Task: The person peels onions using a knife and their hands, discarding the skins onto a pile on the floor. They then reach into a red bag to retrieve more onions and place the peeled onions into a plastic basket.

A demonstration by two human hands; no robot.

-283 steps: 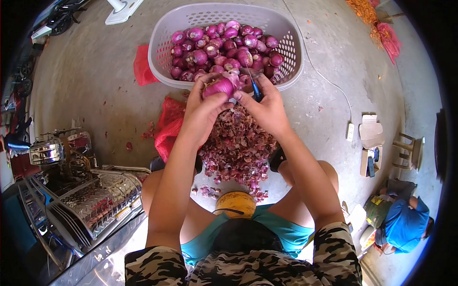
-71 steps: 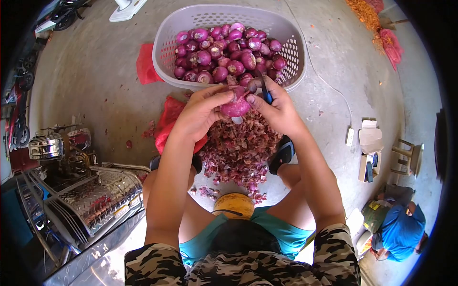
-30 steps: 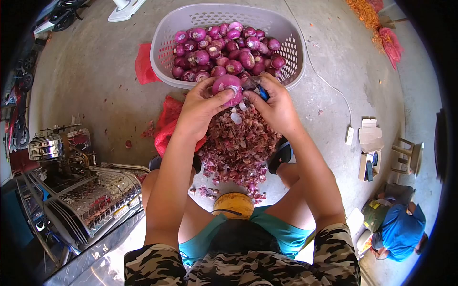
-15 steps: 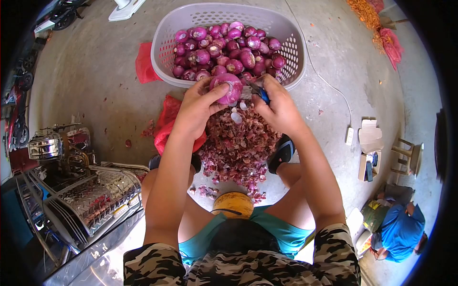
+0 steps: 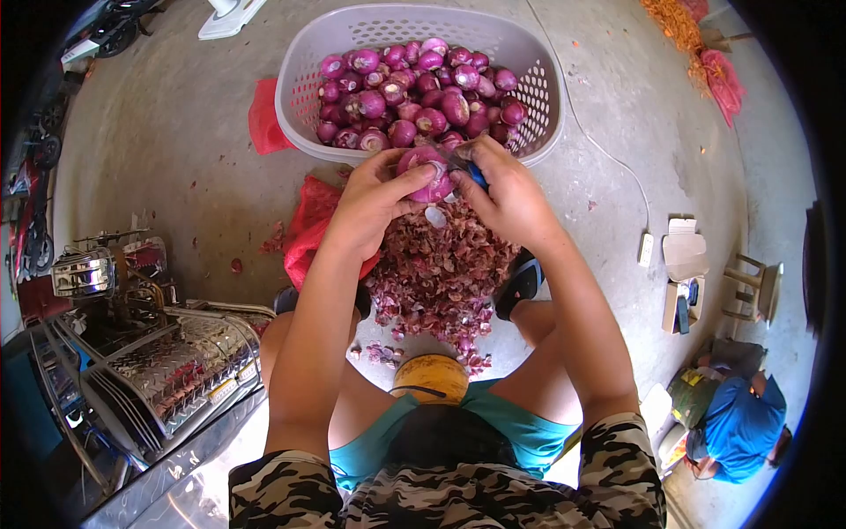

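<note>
A red onion (image 5: 424,176) sits in my left hand (image 5: 374,198), whose thumb lies across its side. My right hand (image 5: 507,192) is closed around the blue handle of a knife (image 5: 477,175); the blade meets the onion's right side and is partly hidden by my fingers. Both hands are just in front of a grey plastic basket (image 5: 291,97) of peeled red onions (image 5: 427,81). Beneath them, between my feet, lies a heap of dry onion skins (image 5: 445,269).
Red mesh bags (image 5: 308,234) lie left of the skins. A yellow bucket (image 5: 432,377) stands between my legs. A white cable runs to a power strip (image 5: 646,249) on the right, near an opened cardboard box (image 5: 684,264). A person in blue (image 5: 740,428) is at lower right.
My right hand has moved left, bringing the knife blade against the onion. The onion has shifted slightly down and right in my left hand.
</note>
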